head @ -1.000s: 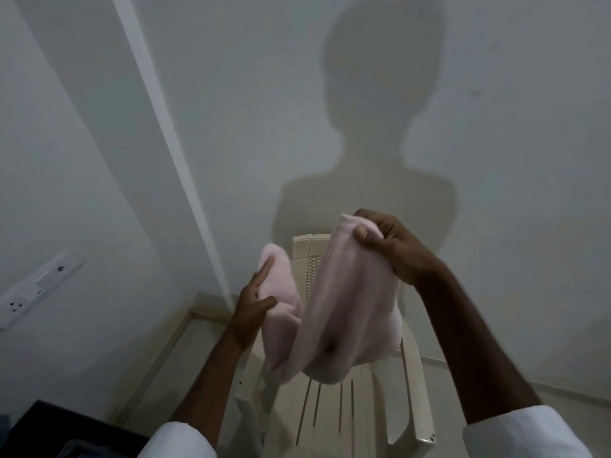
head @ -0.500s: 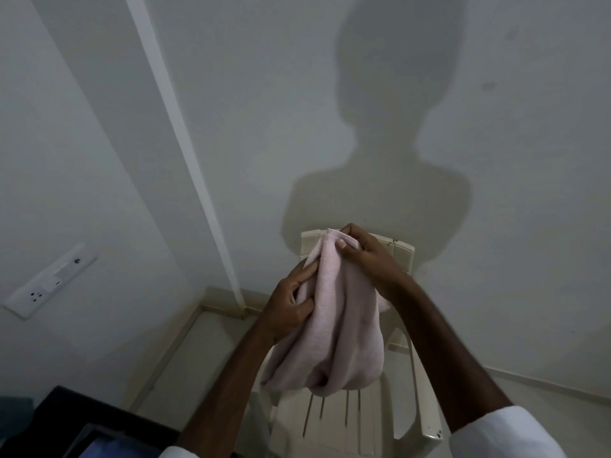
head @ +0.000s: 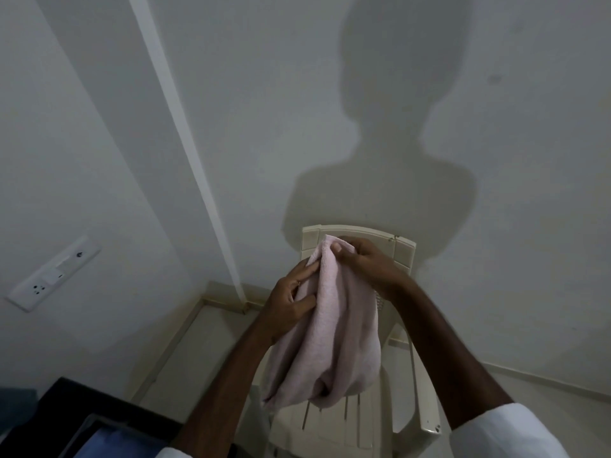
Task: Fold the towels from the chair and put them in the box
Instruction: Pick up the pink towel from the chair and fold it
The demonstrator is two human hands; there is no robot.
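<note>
A pale pink towel (head: 334, 332) hangs folded in half in the air above a cream plastic chair (head: 401, 256). My right hand (head: 367, 262) pinches the towel's top corners, thumb in front. My left hand (head: 291, 302) lies against the towel's left edge just below, fingers curled round the fabric. The towel's lower fold sags over the chair seat (head: 334, 424). At the bottom left corner, a box (head: 109, 438) with dark rim shows blue cloth inside.
The chair stands against a white wall in a corner. A switch and socket plate (head: 53, 276) is on the left wall. A dark surface (head: 49, 411) holds the box at the lower left. Bare floor lies to the chair's left and right.
My two hands came together, bringing the towel's two top ends into one fold. My left hand moved right and up onto the towel's edge.
</note>
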